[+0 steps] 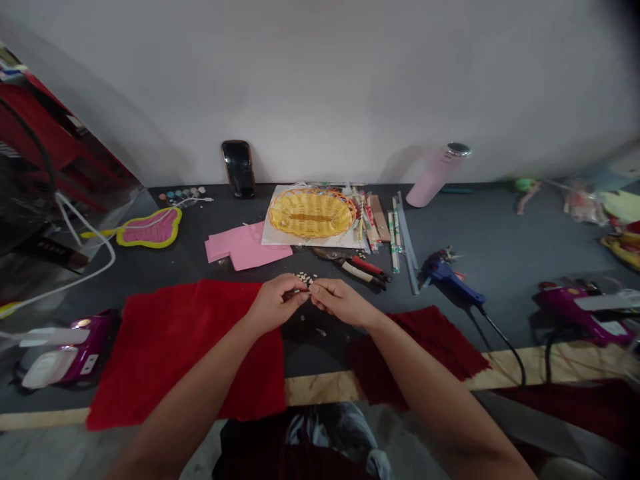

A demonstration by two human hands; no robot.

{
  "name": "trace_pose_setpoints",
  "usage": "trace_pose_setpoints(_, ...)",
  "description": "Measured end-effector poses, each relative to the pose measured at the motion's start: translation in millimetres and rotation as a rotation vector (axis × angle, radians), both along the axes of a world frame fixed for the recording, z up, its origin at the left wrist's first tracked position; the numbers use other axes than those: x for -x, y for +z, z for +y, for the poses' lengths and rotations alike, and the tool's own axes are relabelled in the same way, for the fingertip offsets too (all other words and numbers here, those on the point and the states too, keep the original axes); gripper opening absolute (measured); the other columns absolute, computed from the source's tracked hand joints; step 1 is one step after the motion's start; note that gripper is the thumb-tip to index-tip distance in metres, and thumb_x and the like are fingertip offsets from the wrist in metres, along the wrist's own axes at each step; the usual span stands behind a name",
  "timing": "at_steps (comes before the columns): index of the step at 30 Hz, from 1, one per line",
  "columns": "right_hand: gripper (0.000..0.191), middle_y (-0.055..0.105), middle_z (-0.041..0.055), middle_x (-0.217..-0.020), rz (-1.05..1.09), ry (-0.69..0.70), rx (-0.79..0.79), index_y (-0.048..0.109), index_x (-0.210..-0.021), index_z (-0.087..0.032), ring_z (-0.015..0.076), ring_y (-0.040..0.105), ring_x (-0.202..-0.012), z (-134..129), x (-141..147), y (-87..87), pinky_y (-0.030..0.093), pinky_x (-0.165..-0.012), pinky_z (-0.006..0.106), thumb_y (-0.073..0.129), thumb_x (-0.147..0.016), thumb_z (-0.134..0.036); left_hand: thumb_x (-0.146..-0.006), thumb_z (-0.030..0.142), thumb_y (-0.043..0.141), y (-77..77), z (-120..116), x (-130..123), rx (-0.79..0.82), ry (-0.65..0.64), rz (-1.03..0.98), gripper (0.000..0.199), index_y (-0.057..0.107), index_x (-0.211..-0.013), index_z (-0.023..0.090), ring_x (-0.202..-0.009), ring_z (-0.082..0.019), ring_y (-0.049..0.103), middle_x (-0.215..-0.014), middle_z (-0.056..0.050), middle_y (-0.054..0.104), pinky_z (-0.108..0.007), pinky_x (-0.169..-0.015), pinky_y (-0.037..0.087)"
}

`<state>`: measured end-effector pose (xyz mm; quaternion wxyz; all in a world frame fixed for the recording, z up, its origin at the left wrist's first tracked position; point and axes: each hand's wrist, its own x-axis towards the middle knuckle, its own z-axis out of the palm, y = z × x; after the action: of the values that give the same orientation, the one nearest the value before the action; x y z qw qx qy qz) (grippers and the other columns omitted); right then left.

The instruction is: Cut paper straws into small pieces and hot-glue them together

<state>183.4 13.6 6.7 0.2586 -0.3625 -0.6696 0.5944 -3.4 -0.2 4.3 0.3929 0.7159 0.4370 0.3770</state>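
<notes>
Fingertips of my left hand [280,301] and my right hand [340,301] meet over the dark tabletop in the middle. Both hands are pinched closed; whatever lies between the fingertips is too small to make out. Just beyond them is a little pile of pale pieces [304,277]. Bright red cloth [190,333] lies under my left forearm, and a darker red cloth [430,340] is partly beneath my right forearm. Pliers with red and white handles [367,268] rest behind my right hand. A yellow woven basket [313,213] sits farther back, with pink sheets [250,248] to its left.
A phone [239,170] and a pink bottle [435,177] lean against the wall. A blue glue gun [455,283] with its cord lies at the right. Purple devices [595,313] stand at both sides. Thin strips [407,240] lie beside the basket.
</notes>
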Motion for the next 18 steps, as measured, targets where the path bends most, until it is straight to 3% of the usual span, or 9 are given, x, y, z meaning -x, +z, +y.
trace_pose_setpoints(11, 0.043, 0.039, -0.0046, -0.060, 0.281, 0.001, 0.200, 0.046, -0.069, -0.016, 0.0059, 0.031, -0.049, -1, 9, -10.9, 0.022, -0.043, 0.020, 0.048, -0.083, -0.057, -0.082, 0.022, 0.055, 3.1, -1, -2, -0.108, 0.021, -0.002, 0.012, 0.066, -0.075, 0.022, -0.074, -0.017, 0.055, -0.074, -0.004, 0.062, -0.027, -0.070, 0.040)
trace_pose_setpoints(18, 0.043, 0.038, -0.0057, -0.058, 0.377, 0.016, 0.272, 0.047, -0.069, -0.016, 0.0052, 0.028, -0.047, -1, 11, -14.7, 0.019, -0.044, 0.020, 0.050, -0.082, -0.057, -0.080, 0.026, 0.058, 5.0, -2, -2, -0.055, 0.058, -0.064, 0.013, 0.066, -0.071, 0.021, -0.072, -0.017, 0.054, -0.073, -0.004, 0.061, -0.028, -0.070, 0.040)
